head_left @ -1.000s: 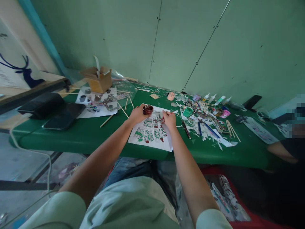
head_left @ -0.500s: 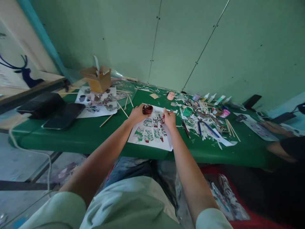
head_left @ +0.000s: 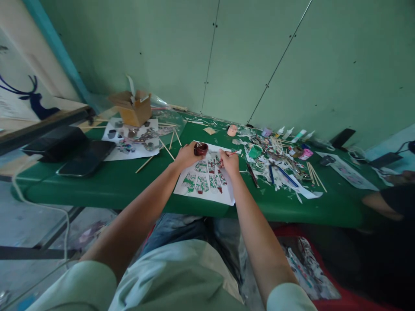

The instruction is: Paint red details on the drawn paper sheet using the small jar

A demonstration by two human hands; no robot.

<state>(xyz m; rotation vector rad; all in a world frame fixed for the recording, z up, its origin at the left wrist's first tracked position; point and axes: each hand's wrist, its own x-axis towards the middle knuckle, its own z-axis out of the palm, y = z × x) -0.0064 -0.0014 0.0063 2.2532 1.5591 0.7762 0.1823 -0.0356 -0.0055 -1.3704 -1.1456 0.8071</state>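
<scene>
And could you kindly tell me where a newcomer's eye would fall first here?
Probably on the white sheet with green and red patterns, mid-picture, with the dark red jar in the left grip and a thin red tool in the right grip. Next might come the paper scraps heaped to its right, then the open cardboard box at the green table's back left.

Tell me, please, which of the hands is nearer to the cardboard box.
Left. The left hand is in front of the box and to its right; the right hand is farther right.
</scene>
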